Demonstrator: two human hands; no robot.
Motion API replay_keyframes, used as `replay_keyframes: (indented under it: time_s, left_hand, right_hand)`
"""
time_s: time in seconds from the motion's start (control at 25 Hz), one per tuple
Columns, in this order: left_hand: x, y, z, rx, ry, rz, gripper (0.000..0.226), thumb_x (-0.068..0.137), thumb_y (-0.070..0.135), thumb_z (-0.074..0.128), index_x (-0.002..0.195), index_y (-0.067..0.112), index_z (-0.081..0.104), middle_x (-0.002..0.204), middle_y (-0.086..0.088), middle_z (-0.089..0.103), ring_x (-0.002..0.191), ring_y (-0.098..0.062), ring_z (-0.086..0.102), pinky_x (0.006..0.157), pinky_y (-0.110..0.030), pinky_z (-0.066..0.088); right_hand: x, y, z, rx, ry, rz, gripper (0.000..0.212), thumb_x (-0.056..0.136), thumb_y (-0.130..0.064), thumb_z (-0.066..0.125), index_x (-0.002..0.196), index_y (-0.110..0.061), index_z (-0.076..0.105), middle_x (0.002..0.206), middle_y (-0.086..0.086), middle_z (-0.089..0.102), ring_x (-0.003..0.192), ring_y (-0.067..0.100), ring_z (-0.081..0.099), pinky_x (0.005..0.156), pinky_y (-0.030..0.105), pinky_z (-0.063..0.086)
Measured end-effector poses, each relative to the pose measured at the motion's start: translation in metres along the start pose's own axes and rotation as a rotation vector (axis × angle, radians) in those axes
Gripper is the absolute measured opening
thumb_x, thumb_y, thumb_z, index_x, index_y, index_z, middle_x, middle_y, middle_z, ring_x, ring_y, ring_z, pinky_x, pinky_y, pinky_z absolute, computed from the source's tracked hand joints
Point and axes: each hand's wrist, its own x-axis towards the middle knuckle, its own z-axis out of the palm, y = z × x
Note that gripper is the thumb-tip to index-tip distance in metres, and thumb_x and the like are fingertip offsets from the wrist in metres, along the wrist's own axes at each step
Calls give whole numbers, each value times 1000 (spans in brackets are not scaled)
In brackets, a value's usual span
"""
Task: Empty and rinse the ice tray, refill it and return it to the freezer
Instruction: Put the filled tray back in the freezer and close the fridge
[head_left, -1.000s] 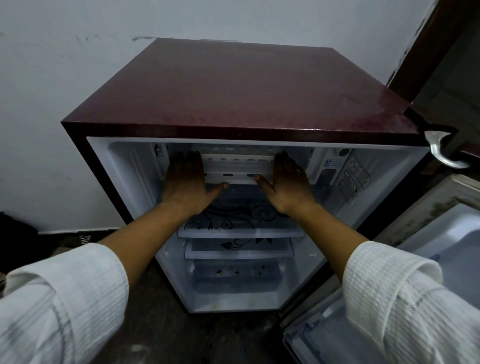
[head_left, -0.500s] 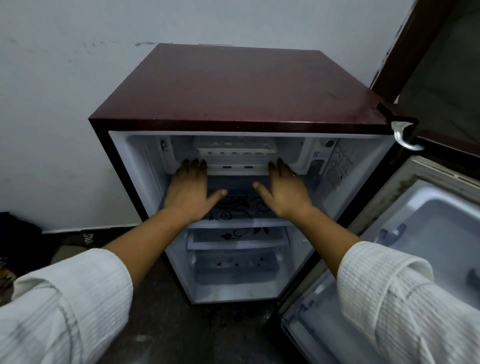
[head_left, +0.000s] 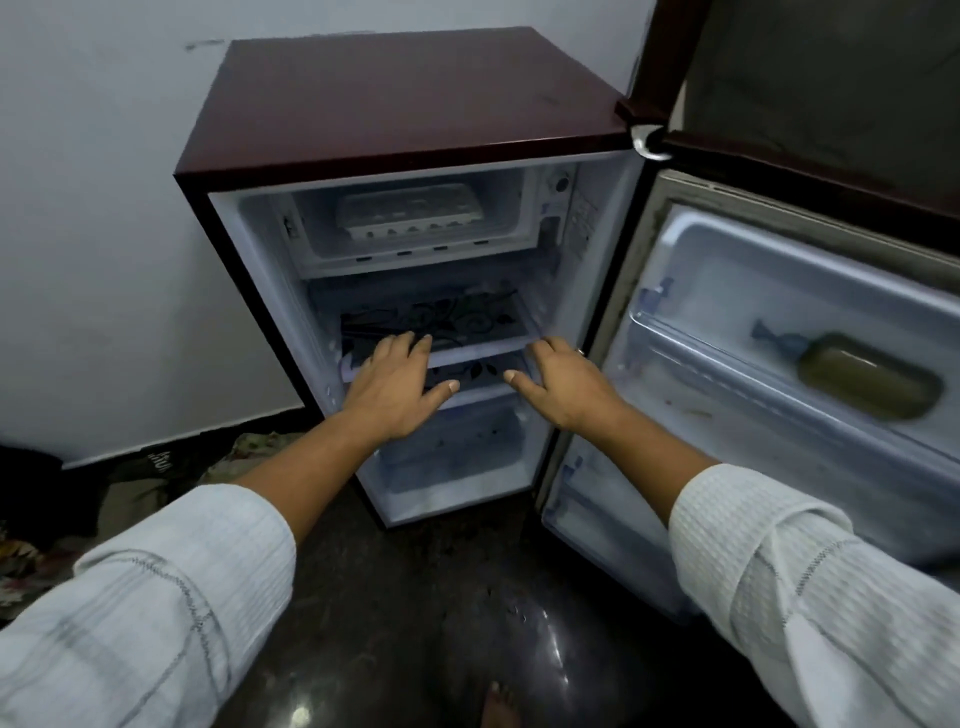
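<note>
Both hands, left (head_left: 397, 387) and right (head_left: 563, 382), outstretched, fingers relaxed.

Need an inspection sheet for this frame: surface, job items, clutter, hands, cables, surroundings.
Surface: dark glossy floor; fridge stands on it, door swung open.
Job's things: ice tray sits in the freezer compartment at the top, no hand on it.
Clutter: bottle lying in the door shelf; crumpled cloth on the floor at left.
Hands: left hand and right hand open, empty, held out before the glass shelves.
Cables: nothing seen.
Surroundings: white wall behind the fridge; bare foot at the bottom edge.
</note>
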Motion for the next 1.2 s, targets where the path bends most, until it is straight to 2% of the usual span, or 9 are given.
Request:
replay_keyframes:
  time_s: [0.16, 0.28, 0.52, 0.68, 0.76, 0.88, 0.96, 1.08, 1.2]
  left_hand:
    - [-38, 28, 0, 10, -65, 151, 81, 104, 61, 44, 164, 9, 26, 167, -19, 28, 154, -37, 26, 122, -50, 33]
    - [-61, 45, 3, 21, -128, 245, 83, 104, 63, 43, 165, 11, 24, 170, -17, 23, 156, -36, 23, 122, -54, 33]
    - [-92, 112, 4, 44, -196, 431, 81, 104, 61, 46, 166, 14, 23, 172, -16, 18, 158, -35, 17, 124, -53, 29]
    - [-98, 174, -11, 41, -162, 579, 81, 103, 59, 51, 166, 15, 24, 171, -17, 21, 158, -34, 19, 124, -50, 30]
    - [-99, 205, -18, 36, -138, 640, 80, 103, 58, 52, 165, 16, 25, 171, -18, 23, 157, -34, 20, 125, -50, 29]
    - [-101, 258, -23, 40, -113, 727, 80, 102, 59, 53, 165, 18, 26, 170, -17, 24, 157, -33, 21, 124, -53, 30]
    - [-102, 296, -24, 34, -94, 769, 80, 101, 59, 54, 165, 18, 27, 171, -15, 24, 158, -32, 21, 124, -54, 31]
    - [-101, 352, -22, 35, -74, 803, 80, 101, 58, 55, 165, 18, 27, 171, -14, 24, 158, -31, 20, 125, -51, 30]
    - [-99, 399, -17, 41, -59, 814, 81, 101, 57, 56, 165, 17, 27, 170, -16, 24, 158, -33, 19, 126, -50, 28]
  right_hand:
    - [-72, 12, -3, 76, 14, 150, 64, 101, -57, 49, 142, -8, 49, 144, 16, 49, 128, 37, 51, 102, 46, 47]
    - [-121, 21, -10, 136, 45, 268, 66, 100, -57, 51, 145, -10, 48, 148, 16, 47, 132, 36, 49, 106, 47, 45]
    - [-217, 48, -33, 287, 200, 446, 63, 100, -54, 54, 145, -11, 51, 150, 11, 51, 136, 30, 49, 110, 42, 42]
    - [-272, 83, -57, 410, 347, 600, 60, 99, -54, 56, 143, -12, 54, 148, 11, 54, 134, 30, 52, 108, 44, 44]
    - [-293, 99, -71, 496, 448, 660, 56, 99, -51, 59, 138, -10, 57, 142, 10, 58, 130, 29, 55, 103, 40, 46]
    - [-321, 129, -92, 626, 642, 764, 46, 98, -47, 63, 124, -9, 64, 121, 6, 65, 115, 25, 62, 89, 31, 45]
    - [-338, 151, -107, 695, 733, 806, 43, 98, -48, 61, 119, -11, 64, 115, 5, 65, 108, 24, 62, 89, 32, 47]
    - [-356, 185, -124, 750, 794, 857, 38, 101, -50, 54, 114, -15, 58, 105, -2, 60, 102, 20, 58, 87, 33, 45]
    - [-362, 213, -140, 771, 760, 874, 33, 103, -52, 46, 108, -21, 54, 97, -7, 55, 94, 16, 54, 83, 32, 41]
